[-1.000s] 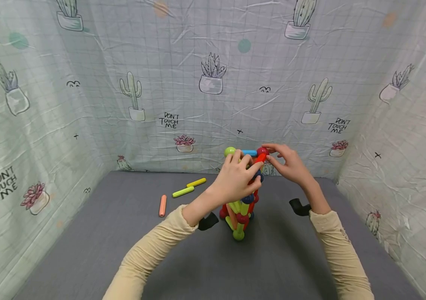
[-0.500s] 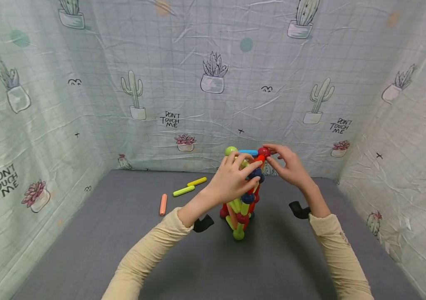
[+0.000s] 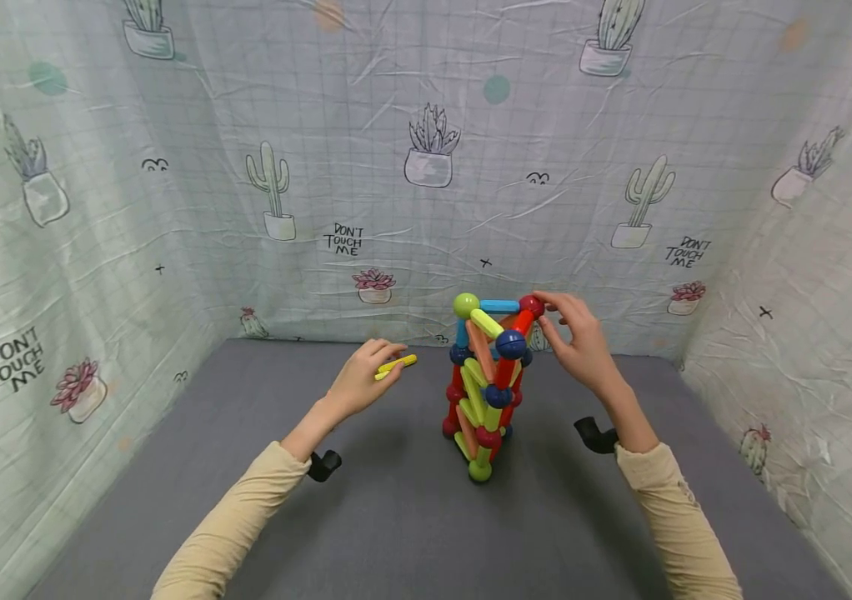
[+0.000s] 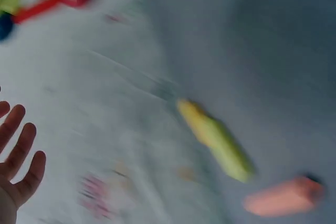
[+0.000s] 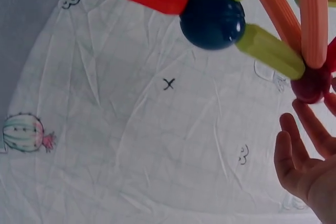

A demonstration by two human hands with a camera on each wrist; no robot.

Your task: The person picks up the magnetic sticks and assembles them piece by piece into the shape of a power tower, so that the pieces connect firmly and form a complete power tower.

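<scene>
A tall tower of magnetic rods point(image 3: 504, 367) and balls stands upright on the grey table. At its top are a lime ball point(image 3: 467, 305), a dark blue ball point(image 3: 512, 344) and a red ball point(image 3: 531, 307). My right hand point(image 3: 582, 340) pinches that red ball between thumb and fingers; in the right wrist view its fingertips meet the ball point(image 5: 311, 85) from below. Left of the tower, my left hand point(image 3: 362, 375) hangs over a yellow rod point(image 3: 400, 363) with fingers loosely spread. The left wrist view is blurred and shows this hand point(image 4: 21, 166) holding nothing.
A lime rod point(image 4: 228, 153) and an orange rod point(image 4: 283, 198) lie near the yellow one; my left hand mostly covers them in the head view. Cloth with cactus drawings point(image 3: 429, 158) walls the table point(image 3: 411, 533) at the back and both sides.
My left hand has left the upper part of the tower and moved left and down to the loose rods. My right hand keeps its grip on the red ball.
</scene>
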